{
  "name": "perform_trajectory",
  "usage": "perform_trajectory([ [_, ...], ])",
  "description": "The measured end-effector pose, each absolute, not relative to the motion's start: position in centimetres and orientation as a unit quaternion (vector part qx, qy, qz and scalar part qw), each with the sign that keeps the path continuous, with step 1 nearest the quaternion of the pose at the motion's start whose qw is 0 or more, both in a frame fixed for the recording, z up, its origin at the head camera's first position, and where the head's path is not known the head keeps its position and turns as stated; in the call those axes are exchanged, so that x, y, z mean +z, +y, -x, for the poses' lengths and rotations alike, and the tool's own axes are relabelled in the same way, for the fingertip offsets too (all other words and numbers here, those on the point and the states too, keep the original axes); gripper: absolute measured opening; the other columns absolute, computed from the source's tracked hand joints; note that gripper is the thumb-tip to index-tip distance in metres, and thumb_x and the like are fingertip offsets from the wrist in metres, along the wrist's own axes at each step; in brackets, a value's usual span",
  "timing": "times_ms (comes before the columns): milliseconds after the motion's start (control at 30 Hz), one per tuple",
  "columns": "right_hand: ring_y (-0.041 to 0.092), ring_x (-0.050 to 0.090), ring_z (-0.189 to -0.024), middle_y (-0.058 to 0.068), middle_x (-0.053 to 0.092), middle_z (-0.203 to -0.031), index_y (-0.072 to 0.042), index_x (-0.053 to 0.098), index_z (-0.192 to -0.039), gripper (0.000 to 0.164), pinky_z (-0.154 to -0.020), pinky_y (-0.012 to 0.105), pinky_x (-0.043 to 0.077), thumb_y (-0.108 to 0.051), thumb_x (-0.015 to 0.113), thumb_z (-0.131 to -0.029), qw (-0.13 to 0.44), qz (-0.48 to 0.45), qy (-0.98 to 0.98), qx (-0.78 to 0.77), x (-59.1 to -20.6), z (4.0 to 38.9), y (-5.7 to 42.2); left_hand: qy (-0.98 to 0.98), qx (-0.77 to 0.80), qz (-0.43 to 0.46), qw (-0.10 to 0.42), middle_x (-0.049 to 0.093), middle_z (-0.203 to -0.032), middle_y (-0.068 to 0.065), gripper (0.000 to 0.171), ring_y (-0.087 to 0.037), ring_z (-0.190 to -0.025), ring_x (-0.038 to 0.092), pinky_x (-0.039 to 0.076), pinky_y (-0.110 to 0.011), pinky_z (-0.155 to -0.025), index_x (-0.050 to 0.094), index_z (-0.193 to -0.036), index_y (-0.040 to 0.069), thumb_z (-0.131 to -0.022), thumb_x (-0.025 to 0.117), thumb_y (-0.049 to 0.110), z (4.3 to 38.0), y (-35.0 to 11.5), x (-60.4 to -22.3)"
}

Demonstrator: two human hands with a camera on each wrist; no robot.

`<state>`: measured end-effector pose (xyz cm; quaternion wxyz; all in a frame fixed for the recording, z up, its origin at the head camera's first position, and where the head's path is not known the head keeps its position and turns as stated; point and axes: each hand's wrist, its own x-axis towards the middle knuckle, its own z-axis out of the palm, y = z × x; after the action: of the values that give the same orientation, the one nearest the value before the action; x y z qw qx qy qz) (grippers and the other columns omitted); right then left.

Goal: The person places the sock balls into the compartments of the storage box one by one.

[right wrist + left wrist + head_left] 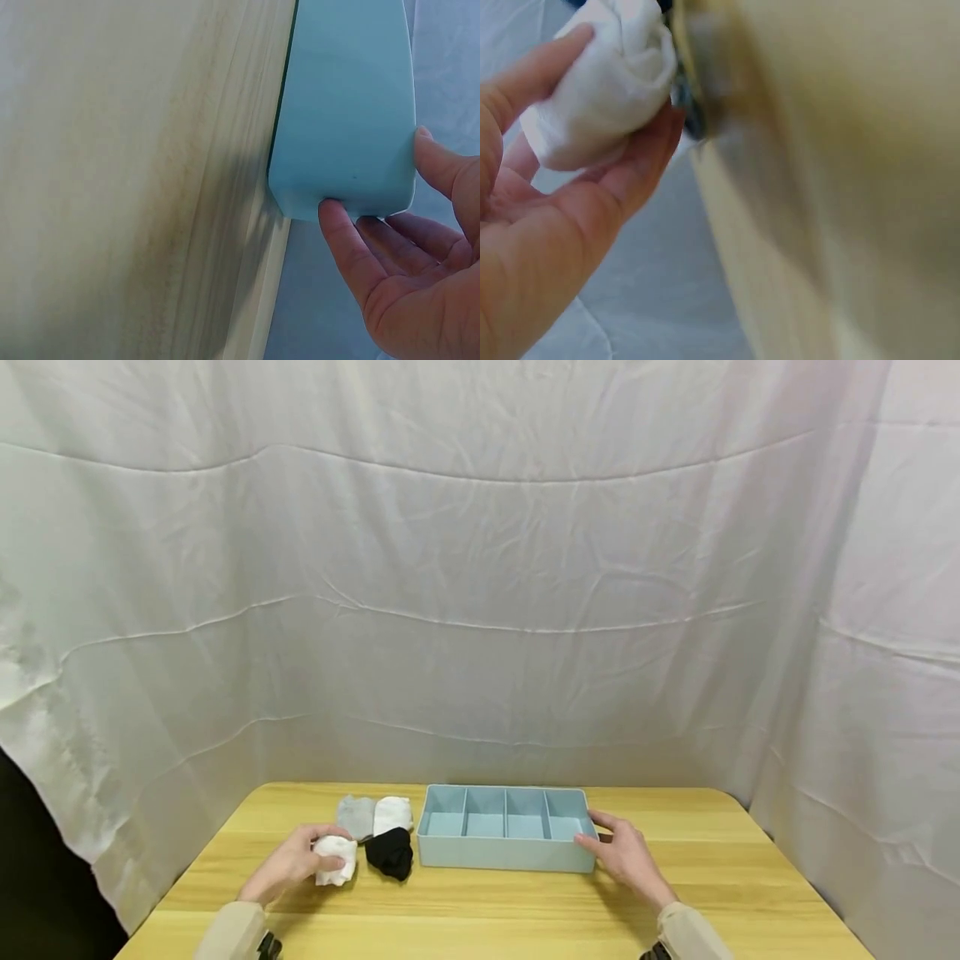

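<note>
Behind everything you have a pale curtain (525, 552), creased and seamed, filling most of the head view. Your counter (465, 918) is yellowish wood; the head view takes in its rounded far corners, while both wrist views give you only slices of its surface.

The blue box (502, 853) stands on the counter, long side towards you. From the head view you see dividers making four compartments in a row, their floors visible; your right wrist view shows the smooth outer wall and rounded end instead.

Your sleeves (232, 931) are cream, showing only in the head view.

Your right grip (626, 856) is grasping the box at its right end. The right wrist view adds what the head view half hides: fingertips against the end, thumb along the rim. Your left grip (288, 864) is grasping a white bundle (339, 847) between thumb and fingers, left of the box. The left wrist view shows you its folds closely; whether it touches the counter, you cannot tell.

Between that bundle and the box, in the head view, lie a grey bundle (356, 817) and a second white one (393, 814) side by side, with a black bundle (391, 853) nearer you. Your left wrist view offers merely a blurred dark shape (694, 120) beyond your fingers.
</note>
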<state>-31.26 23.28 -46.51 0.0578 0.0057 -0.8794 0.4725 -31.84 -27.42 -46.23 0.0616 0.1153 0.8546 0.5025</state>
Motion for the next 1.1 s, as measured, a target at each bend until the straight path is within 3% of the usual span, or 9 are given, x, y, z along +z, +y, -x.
perform_trajectory([
  [100, 0.043, 0.058, -0.12, 0.025, 0.046, -0.146, 0.003, 0.046, -0.143, 0.065, -0.09, 0.043, 0.055, -0.025, 0.072, -0.09, 0.055, -0.004, -0.879, 0.474, -46.3, 31.4, 23.3, 0.854, 0.504, -0.121, 0.046, 0.064, -0.1, -0.014, 0.04, -0.019, -0.082, 0.059, 0.054, -0.031, -0.067, 0.064, -0.119, -0.002, -0.082, 0.075, 0.008, 32.3, -27.4, -45.4],
  [300, 0.043, 0.057, -0.122, 0.023, 0.045, -0.148, 0.001, 0.044, -0.145, 0.068, -0.09, 0.043, 0.055, -0.03, 0.071, -0.09, 0.051, -0.006, -0.881, 0.47, -45.9, 31.4, 23.2, 0.866, 0.49, -0.104, -0.008, 0.063, -0.124, -0.019, 0.041, -0.018, -0.095, 0.058, 0.052, -0.025, -0.074, 0.067, -0.118, 0.003, -0.081, 0.079, 0.018, 32.8, -26.8, -44.3],
  [500, 0.043, 0.057, -0.121, 0.024, 0.045, -0.147, 0.002, 0.045, -0.144, 0.066, -0.092, 0.043, 0.054, -0.027, 0.071, -0.091, 0.052, -0.004, -0.882, 0.467, -46.0, 31.4, 23.2, 0.86, 0.5, -0.098, -0.029, 0.056, -0.137, -0.022, 0.042, -0.027, -0.113, 0.058, 0.05, -0.023, -0.082, 0.067, -0.121, 0.003, -0.084, 0.077, 0.022, 33.0, -25.8, -44.2],
  [733, 0.044, 0.057, -0.121, 0.025, 0.044, -0.148, 0.002, 0.044, -0.145, 0.068, -0.092, 0.044, 0.054, -0.028, 0.071, -0.09, 0.047, -0.001, -0.882, 0.468, -46.4, 31.4, 23.3, 0.829, 0.55, -0.092, -0.039, 0.06, -0.127, -0.022, 0.042, -0.017, -0.091, 0.062, 0.054, -0.025, -0.073, 0.062, -0.128, 0.003, -0.089, 0.072, 0.017, 33.6, -24.5, -44.5],
  [867, 0.045, 0.057, -0.12, 0.026, 0.044, -0.147, 0.003, 0.044, -0.144, 0.067, -0.091, 0.044, 0.054, -0.027, 0.071, -0.091, 0.052, -0.007, -0.882, 0.468, -46.5, 31.4, 23.3, 0.833, 0.543, -0.096, -0.055, 0.062, -0.127, -0.018, 0.04, -0.013, -0.094, 0.061, 0.051, -0.023, -0.077, 0.065, -0.126, 0.006, -0.089, 0.072, 0.018, 34.1, -23.8, -44.4],
  [1100, 0.046, 0.059, -0.117, 0.028, 0.045, -0.145, 0.004, 0.044, -0.144, 0.066, -0.09, 0.044, 0.055, -0.025, 0.071, -0.091, 0.056, -0.011, -0.884, 0.465, -46.4, 31.2, 23.3, 0.835, 0.537, -0.1, -0.063, 0.063, -0.129, -0.017, 0.038, -0.017, -0.103, 0.06, 0.049, -0.025, -0.083, 0.065, -0.127, 0.006, -0.092, 0.069, 0.021, 35.2, -22.3, -44.4],
])
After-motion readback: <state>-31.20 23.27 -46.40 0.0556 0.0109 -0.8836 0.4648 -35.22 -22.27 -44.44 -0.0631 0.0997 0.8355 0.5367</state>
